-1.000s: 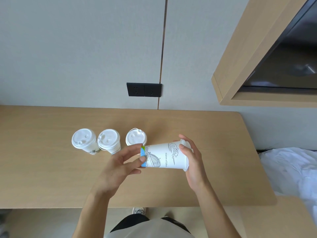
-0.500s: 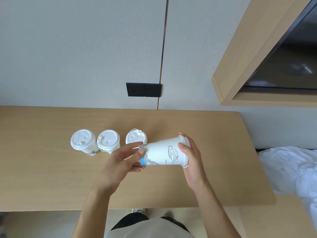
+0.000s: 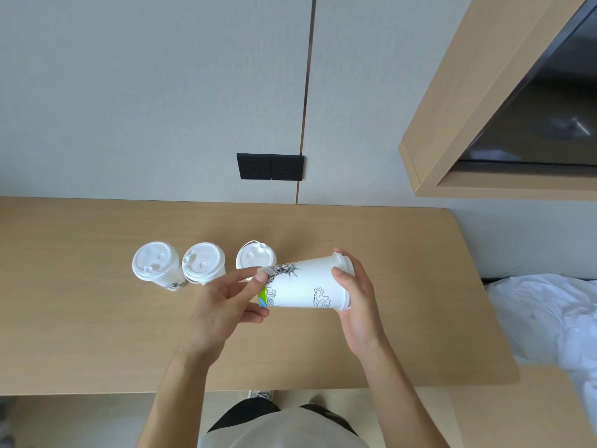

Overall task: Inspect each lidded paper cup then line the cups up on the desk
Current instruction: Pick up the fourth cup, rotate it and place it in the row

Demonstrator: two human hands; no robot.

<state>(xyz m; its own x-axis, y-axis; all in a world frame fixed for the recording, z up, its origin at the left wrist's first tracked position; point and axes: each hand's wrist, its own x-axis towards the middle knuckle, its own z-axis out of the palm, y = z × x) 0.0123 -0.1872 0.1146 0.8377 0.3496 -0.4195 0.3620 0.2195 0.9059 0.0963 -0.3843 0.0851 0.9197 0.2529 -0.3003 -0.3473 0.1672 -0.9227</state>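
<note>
Paper cup (image 3: 307, 287) held on its side above the desk (image 3: 97, 318), under inspection.

Left hand (image 3: 226, 305) fingertips pinch the narrow base; right hand (image 3: 357, 299) curls around the lidded end, both closed lightly on it. To check it well, I would roll it slowly between the fingertips without squeezing the thin wall, keep a finger against the lid, then stand it just right of the three upright cups (image 3: 203, 263) in the row.

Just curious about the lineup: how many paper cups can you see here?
4. Three stand in a row on the desk: left cup, middle cup, right cup. The fourth cup lies sideways between the left hand and right hand.
</note>
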